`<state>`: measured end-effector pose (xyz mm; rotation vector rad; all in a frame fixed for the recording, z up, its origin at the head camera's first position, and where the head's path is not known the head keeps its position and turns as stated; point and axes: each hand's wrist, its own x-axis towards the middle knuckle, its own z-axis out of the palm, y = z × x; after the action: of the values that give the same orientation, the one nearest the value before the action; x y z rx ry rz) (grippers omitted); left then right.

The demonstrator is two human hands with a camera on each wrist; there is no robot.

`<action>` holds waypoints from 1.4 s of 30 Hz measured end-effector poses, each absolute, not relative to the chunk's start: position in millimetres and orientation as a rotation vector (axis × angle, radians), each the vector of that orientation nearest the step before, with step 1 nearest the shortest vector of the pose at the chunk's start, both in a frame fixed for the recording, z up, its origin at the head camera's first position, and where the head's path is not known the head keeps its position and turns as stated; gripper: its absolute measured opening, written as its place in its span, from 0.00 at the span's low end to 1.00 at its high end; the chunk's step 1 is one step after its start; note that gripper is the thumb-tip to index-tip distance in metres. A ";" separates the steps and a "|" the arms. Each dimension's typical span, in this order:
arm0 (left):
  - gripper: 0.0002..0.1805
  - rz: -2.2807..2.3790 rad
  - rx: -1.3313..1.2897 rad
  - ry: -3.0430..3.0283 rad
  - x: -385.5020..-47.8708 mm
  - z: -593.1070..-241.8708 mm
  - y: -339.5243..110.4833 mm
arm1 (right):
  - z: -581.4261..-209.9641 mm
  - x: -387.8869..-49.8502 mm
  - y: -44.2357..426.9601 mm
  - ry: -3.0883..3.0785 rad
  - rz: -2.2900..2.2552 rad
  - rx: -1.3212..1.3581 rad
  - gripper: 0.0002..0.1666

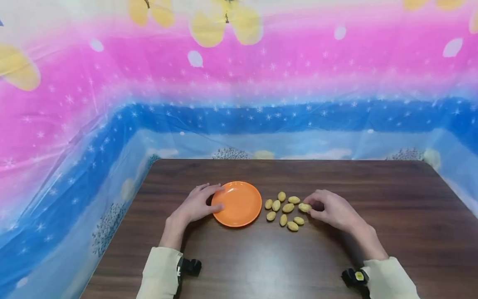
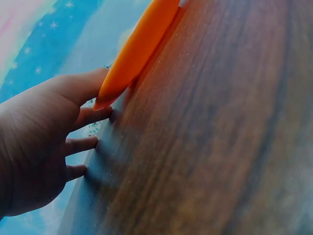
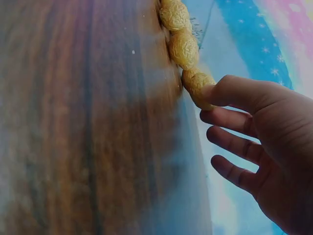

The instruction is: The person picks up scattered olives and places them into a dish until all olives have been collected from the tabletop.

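Observation:
An orange plate [image 1: 239, 205] lies on the table, seen edge-on in the left wrist view. My left hand [image 1: 196, 203] holds its left rim, the thumb over the edge and the index finger beside and below it. To the right of the plate is a loose group of wrinkled yellow oval pieces [image 1: 288, 208] that look like dried fruit. At the group's right end, my right hand [image 1: 332, 207] pinches one wrinkled yellow piece [image 3: 198, 88] between thumb and index finger. The other right-hand fingers are spread in the right wrist view. Whether the pinched piece touches the table, I cannot tell.
The dark wooden table [image 1: 231, 261] has its far edge against a hanging cloth [image 1: 239, 91] printed in pink and blue. Both wrists carry black cameras, the left one [image 1: 190, 266] near the table's front and the right one [image 1: 354, 277] opposite.

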<state>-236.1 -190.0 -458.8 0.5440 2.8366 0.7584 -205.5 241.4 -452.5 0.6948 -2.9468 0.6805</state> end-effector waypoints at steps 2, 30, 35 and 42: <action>0.38 0.762 0.530 2.829 -232.9 -461.1 -190.8 | -454.2 -201.7 239.9 -2.939 0.681 0.691 0.11; 0.37 0.755 0.526 2.877 -231.9 -462.1 -187.9 | -426.1 -220.7 186.1 -2.772 0.580 0.964 0.13; 0.36 0.750 0.548 2.886 -234.8 -456.6 -186.1 | -416.2 -227.6 172.0 -2.735 0.568 1.005 0.13; 0.36 0.736 0.524 2.867 -236.8 -456.7 -183.6 | -411.6 -239.8 153.5 -2.741 0.565 1.041 0.12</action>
<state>-236.8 -183.6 -456.7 0.5241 2.8670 0.7364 -239.8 153.5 -411.6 1.0411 -2.7412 0.5647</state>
